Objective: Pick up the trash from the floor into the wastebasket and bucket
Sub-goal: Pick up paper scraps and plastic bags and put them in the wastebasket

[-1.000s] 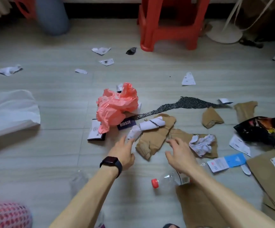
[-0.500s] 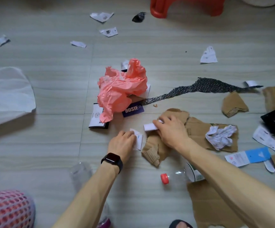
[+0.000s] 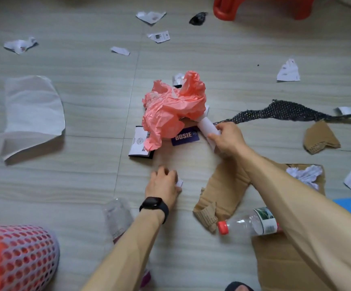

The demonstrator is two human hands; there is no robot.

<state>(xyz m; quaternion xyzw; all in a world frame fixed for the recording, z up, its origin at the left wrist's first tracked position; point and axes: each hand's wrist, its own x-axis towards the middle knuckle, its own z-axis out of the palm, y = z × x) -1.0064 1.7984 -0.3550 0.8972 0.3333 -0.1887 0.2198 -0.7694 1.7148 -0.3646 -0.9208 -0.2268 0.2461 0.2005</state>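
Trash [image 3: 288, 71] is found scattered across the pale tiled floor [image 3: 75, 185]. One item, a white paper roll [image 3: 206, 127], is gripped by the right hand [image 3: 229, 141], with fingers and thumb curled round its near end. Its far end is tucked under the crumpled pink wrap [image 3: 174, 110]. A small white paper scrap [image 3: 179, 183] is held within the curled fingers of the left hand [image 3: 163, 184], which is kept knuckles-up, low at the floor.

Legible writing is noted on one item only: "BOSIE" is printed in white on a purple card [image 3: 184, 136], partly covered by the pink wrap. A white tag [image 3: 138, 145] with a round stamp is seen just left of the card; its print cannot be read. A green-and-white label is carried on the clear plastic bottle [image 3: 252, 224] with a red cap; its text is too small to tell.

Both forearms are extended forward. A black wristband [image 3: 155, 205] is worn on the left wrist. The right forearm is passed over a brown cardboard piece [image 3: 223, 190] and the bottle.

A perforated wastebasket [image 3: 27, 259] with a red liner is located at lower left, near the left forearm. A black mesh strip [image 3: 286, 112] is laid out to the right of the right hand, and a white sheet [image 3: 33, 110] well apart at left.
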